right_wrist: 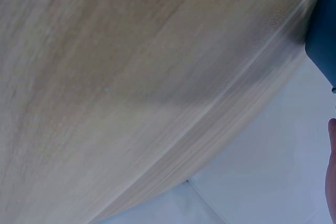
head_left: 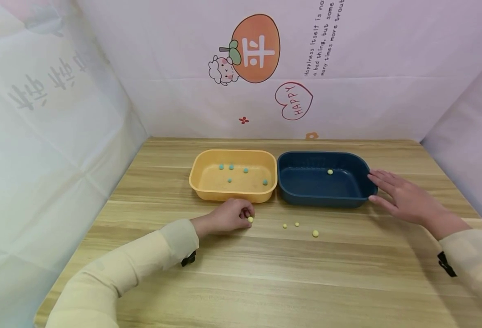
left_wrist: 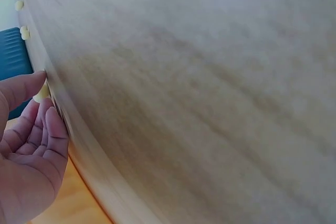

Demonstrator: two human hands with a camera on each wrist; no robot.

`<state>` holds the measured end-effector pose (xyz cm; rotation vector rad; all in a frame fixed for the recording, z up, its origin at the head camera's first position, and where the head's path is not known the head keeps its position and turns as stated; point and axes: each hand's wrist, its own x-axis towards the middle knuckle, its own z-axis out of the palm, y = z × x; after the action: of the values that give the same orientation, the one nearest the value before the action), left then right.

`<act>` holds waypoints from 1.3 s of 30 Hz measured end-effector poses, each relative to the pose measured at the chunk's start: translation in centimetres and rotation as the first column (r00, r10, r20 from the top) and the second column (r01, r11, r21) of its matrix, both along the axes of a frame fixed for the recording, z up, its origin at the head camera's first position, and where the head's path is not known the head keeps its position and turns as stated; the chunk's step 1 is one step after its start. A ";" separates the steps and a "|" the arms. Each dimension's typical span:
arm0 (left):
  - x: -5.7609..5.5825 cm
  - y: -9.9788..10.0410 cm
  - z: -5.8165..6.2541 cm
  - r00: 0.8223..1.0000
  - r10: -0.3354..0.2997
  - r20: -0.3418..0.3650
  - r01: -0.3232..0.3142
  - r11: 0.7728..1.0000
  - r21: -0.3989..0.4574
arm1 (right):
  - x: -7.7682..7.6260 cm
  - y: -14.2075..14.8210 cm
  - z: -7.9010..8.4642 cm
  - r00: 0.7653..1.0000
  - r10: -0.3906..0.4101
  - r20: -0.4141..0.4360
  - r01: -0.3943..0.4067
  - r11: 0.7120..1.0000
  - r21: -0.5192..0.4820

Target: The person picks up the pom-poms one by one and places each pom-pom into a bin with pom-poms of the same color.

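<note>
My left hand [head_left: 229,216] is low over the table just in front of the yellow bin [head_left: 201,193]. Between its thumb and curled fingers it pinches a small yellow ball [head_left: 251,219], which the left wrist view shows too, at the tips of the fingers [left_wrist: 56,129]. On the far side, my right hand [head_left: 406,196] has its fingers stretched out, fingertips right at the right end of the dark blue bin [head_left: 327,200]. One yellow ball [head_left: 330,172] lies inside that bin. Only a sliver of the right hand appears in the right wrist view.
Several small blue-green balls [head_left: 246,170] are scattered in the yellow bin. Three yellow balls, one of them larger [head_left: 315,233], lie on the wooden table [head_left: 290,278] in front of the blue bin. White printed cloth [head_left: 175,91] hangs behind and at both sides.
</note>
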<state>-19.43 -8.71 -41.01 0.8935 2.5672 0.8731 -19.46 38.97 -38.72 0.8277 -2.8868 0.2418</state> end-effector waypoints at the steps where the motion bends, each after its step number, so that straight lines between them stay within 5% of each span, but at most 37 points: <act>1: 0.0 0.0 0.0 1.000 0.002 -0.002 -0.002 1.000 -0.002 | 0.0 0.0 0.0 1.000 -0.001 0.002 0.001 1.000 0.001; 22: 0.2 0.0 -0.1 0.999 -0.001 -0.035 0.001 1.000 -0.005 | -0.2 0.0 -0.2 1.000 0.001 0.001 -0.001 1.000 0.008; 39: 0.2 0.2 0.5 1.000 -0.001 -0.013 0.003 0.995 0.100 | -0.2 0.1 -0.2 1.000 0.009 -0.022 -0.009 1.000 -0.005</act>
<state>-19.22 -8.53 -40.55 0.9321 2.5520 1.0062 -19.67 39.06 -38.95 0.8373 -2.8617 0.2399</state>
